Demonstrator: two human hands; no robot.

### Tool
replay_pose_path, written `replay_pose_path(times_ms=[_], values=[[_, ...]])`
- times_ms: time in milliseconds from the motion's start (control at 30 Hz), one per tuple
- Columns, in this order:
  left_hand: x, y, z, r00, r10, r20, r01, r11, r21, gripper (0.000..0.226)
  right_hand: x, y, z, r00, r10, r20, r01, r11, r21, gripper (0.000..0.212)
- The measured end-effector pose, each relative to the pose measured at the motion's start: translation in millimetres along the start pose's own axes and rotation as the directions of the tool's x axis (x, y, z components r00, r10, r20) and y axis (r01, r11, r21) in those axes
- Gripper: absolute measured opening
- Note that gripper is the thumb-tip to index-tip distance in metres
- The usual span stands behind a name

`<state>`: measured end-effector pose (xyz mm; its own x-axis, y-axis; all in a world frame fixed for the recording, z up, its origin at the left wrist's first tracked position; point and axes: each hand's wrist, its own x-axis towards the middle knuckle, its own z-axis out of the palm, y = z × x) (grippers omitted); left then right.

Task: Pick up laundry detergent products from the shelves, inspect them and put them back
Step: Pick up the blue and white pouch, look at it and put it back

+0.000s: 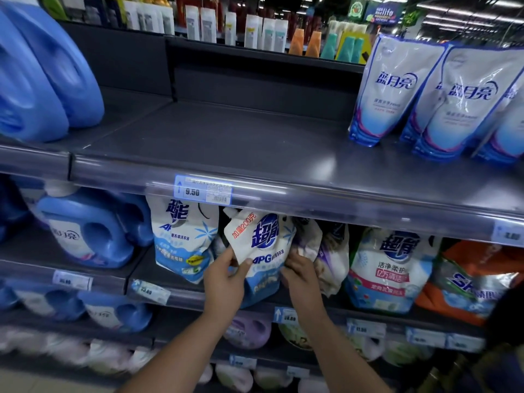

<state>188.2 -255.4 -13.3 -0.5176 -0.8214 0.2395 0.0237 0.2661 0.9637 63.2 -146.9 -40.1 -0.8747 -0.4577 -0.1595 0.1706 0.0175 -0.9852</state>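
Observation:
A white and blue detergent refill pouch (262, 245) with a spout corner stands tilted on the middle shelf (170, 296), under the upper shelf's front rail. My left hand (225, 282) grips its left edge, thumb on the front. My right hand (300, 272) holds its right side, fingers curled behind it. A matching pouch (183, 236) stands just to the left.
Blue jugs (85, 231) fill the left of the middle shelf and the upper shelf's left end (48, 80). White pouches (397, 89) lean at the upper right. More pouches (388, 268) and an orange bag (467, 279) stand right of my hands. A purple-white pouch (331, 256) touches my right hand.

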Motion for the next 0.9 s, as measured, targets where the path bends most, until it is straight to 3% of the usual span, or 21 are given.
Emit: replay_pose_path(times_ms=[133,200,267,400,533,600,733,900], values=[[-18.2,9.7,-35.1,0.998,0.035,0.050,-0.033,0.999,-0.039,0.037,-10.0,2.5,-16.2,0.998,0.018,0.059,-0.018,1.000,0.008,0.035],[-28.8,13.5,-53.4,0.996,0.019,0.083,-0.013,0.998,-0.069,0.042,-19.1,-0.1,-21.0,0.988,0.032,0.151,-0.030,0.999,-0.016,0.053],[-34.4,17.9,-70.2,0.993,-0.015,0.117,0.025,0.996,-0.089,0.040,-28.2,-2.1,-19.2,0.955,0.084,0.283,-0.080,0.996,-0.027,0.055],[-45.5,32.5,-99.2,0.980,-0.063,0.186,0.086,0.989,-0.121,0.023,-50.9,6.0,-4.5,0.821,0.146,0.551,-0.227,0.970,0.082,0.051],[-58.5,37.3,-121.7,0.971,-0.139,0.197,0.190,0.943,-0.273,0.020,-77.3,21.9,-3.3,0.667,0.098,0.739,-0.329,0.928,0.174,0.083],[-61.1,36.6,-131.3,0.969,-0.146,0.200,0.200,0.938,-0.284,0.019,-89.8,27.6,1.7,0.639,0.119,0.760,-0.329,0.936,0.129,0.094],[-66.0,32.4,-145.5,0.961,-0.191,0.202,0.255,0.892,-0.372,0.018,-109.8,31.2,16.9,0.714,0.209,0.668,-0.315,0.948,0.041,0.097],[-76.2,25.1,-152.3,0.943,-0.280,0.181,0.330,0.861,-0.388,0.018,-127.0,29.1,19.4,0.809,0.220,0.545,-0.272,0.962,0.016,0.053]])
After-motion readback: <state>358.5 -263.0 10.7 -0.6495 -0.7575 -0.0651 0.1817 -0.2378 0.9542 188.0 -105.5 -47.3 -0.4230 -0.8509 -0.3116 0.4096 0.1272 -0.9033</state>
